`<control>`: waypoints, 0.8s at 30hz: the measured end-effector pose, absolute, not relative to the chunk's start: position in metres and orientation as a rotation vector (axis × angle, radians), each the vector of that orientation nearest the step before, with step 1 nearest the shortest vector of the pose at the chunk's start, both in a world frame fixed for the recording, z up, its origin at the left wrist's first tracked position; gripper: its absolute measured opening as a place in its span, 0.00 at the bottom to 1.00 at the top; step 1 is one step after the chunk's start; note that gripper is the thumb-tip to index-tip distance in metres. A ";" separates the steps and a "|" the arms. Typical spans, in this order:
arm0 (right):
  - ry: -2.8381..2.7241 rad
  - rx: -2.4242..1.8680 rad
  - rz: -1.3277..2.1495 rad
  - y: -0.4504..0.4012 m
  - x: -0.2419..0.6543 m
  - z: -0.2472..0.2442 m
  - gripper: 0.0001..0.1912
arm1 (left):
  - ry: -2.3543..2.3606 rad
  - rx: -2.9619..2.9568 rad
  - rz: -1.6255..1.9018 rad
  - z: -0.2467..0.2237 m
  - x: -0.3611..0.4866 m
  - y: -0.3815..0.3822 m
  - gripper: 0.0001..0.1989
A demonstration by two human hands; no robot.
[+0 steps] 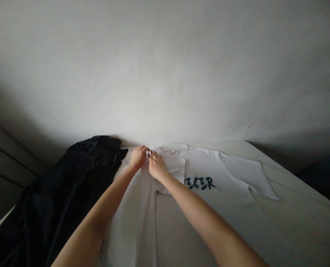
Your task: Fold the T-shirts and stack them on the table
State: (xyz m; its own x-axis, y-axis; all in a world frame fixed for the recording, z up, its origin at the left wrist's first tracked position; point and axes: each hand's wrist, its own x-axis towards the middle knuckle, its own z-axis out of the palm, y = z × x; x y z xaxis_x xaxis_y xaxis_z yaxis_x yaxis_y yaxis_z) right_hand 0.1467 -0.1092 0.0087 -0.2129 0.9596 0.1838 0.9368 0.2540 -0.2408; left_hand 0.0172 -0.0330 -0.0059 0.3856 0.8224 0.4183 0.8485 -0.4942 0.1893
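The white T-shirt (231,185) lay flat on a pale surface (293,193), its collar toward the wall (165,74) and one side turned inward. The left hand (138,156) and right hand (157,165) rested just beside each other near the collar, the right at the edge of a folded-over flap (176,165). Fingers on both were partly curled against the cloth; any grip could not be determined. Dark lettering (199,182) showed beside the flap. A black garment (70,193) lay bunched left of the shirt.
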 end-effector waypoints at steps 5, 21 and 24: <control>-2.148 -1.838 0.202 -0.098 0.141 -0.017 0.30 | -1.396 -2.718 -0.512 -0.035 0.009 -0.045 0.21; -2.119 -2.147 0.185 -0.156 0.267 -0.005 0.37 | -1.821 -2.486 -0.211 -0.007 0.035 -0.081 0.26; -2.088 -2.172 0.135 -0.169 0.256 0.004 0.36 | -1.858 -2.470 -0.160 -0.002 0.046 -0.109 0.27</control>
State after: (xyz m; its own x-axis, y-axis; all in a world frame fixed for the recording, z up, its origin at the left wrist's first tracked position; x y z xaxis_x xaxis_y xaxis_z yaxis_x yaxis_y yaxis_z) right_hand 0.2565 -0.1691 0.0039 0.0410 0.9989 0.0226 0.9877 -0.0371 -0.1517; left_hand 0.0459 -0.1091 -0.0022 0.2740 0.9554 0.1102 0.9602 -0.2782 0.0248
